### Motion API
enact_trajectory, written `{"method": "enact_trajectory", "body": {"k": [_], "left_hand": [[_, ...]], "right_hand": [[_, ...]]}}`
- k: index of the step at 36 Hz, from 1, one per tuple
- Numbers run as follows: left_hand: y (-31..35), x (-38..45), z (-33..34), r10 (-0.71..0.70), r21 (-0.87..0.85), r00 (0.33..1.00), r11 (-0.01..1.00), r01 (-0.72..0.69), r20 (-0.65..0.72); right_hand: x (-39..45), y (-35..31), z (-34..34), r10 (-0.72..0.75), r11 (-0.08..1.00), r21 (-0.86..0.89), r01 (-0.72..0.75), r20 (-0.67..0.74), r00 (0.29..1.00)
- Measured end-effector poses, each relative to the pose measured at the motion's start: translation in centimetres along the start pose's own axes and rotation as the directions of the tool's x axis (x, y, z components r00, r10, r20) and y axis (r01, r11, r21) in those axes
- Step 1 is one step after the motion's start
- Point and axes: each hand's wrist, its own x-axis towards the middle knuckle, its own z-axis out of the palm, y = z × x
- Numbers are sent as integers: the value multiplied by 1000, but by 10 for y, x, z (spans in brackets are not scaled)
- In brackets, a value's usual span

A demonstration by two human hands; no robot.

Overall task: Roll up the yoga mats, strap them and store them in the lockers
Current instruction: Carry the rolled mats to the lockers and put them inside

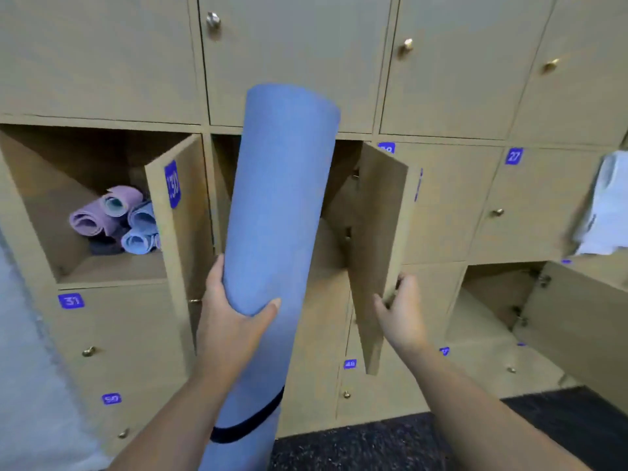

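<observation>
Several rolled mats [115, 220] already sit in the left open locker [40, 198], while the left hand [234, 314] grips a strapped blue mat [275, 215] and the right hand [401, 311] holds the middle locker's door [377, 239], stowing left.

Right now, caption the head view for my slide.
Left hand lifts strapped blue mat toward locker; right hand holds its door open.

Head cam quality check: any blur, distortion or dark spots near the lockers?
Head view: wide-angle bend bows the locker rows; the white cloth at right is motion-smeared; number labels are soft, though 27 reads; the open locker behind the blue mat is shadowed inside; light is even, without glare.
</observation>
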Motion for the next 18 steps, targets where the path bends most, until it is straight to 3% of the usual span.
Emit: {"method": "enact_trajectory", "body": {"k": [6,12,16,18], "left_hand": [[4,0,27,12,-43,999,999,-10,30],[-2,4,50,-8,-125,999,992,13,47],[-7,8,64,-13,-144,999,989,20,49],[-9,9,70,-6,-130,999,991,12,46]], "right_hand": [[7,14,-36,170,985,-9,-171,-52,984],[4,15,-45,207,976,101,-194,-139,968],[-11,10,-37,87,986,-113,-118,-247,965],[-20,4,-27,-38,988,-152,11,-175,984]]}}
